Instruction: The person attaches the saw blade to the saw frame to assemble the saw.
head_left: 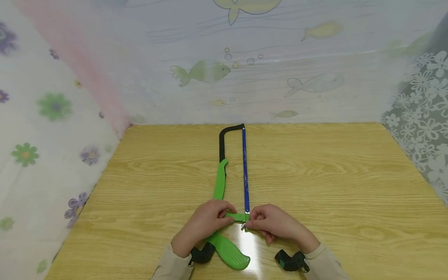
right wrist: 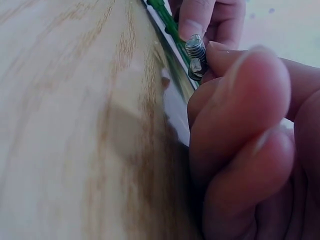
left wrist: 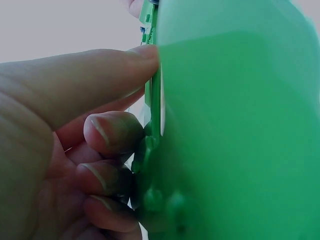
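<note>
A hacksaw lies flat on the table, its green handle (head_left: 231,253) toward me and its blue blade (head_left: 245,171) running away to the black front frame (head_left: 222,146). My left hand (head_left: 205,221) grips the green frame near the short arm (head_left: 237,217) that carries the blade's near end; in the left wrist view the thumb (left wrist: 110,72) presses on the green part. With thumb and fingertips, my right hand (head_left: 278,223) pinches the wing nut (head_left: 244,226) at the end of that arm. The right wrist view shows a threaded bolt (right wrist: 196,47) there, partly hidden by fingers.
The wood-grain table (head_left: 332,167) extends on both sides of the saw. Behind it hangs a pale sheet with fish drawings (head_left: 210,70). A flowered cloth (head_left: 54,107) borders the left, and a white floral pattern (head_left: 428,105) the right. Black wrist devices (head_left: 290,261) sit by both cuffs.
</note>
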The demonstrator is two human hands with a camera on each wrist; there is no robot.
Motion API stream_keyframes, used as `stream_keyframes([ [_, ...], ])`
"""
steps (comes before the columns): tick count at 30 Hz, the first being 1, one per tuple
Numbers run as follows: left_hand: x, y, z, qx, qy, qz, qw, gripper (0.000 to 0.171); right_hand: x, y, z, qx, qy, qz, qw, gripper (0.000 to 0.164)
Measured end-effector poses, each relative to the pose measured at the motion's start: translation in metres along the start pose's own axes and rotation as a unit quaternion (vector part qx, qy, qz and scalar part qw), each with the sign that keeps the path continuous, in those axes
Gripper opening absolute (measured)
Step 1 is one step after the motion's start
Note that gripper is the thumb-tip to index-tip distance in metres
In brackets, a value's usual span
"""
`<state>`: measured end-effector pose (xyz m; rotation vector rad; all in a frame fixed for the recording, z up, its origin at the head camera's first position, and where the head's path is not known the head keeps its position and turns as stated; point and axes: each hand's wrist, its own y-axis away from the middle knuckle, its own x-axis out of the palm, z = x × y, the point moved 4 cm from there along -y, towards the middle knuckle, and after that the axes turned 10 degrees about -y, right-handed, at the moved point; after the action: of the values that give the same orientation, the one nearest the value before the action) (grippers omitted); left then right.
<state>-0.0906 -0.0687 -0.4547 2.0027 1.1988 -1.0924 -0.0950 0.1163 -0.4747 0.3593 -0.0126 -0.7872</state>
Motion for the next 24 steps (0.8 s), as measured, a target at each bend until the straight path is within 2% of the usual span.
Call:
stream_keyframes([
  [24,-0.0003,0.001,0.0,-0.001,-0.005,-0.001,1.0,0.014,0.001,0.0003,0.0034,0.009,0.015,-0.006,1.0,0.033],
])
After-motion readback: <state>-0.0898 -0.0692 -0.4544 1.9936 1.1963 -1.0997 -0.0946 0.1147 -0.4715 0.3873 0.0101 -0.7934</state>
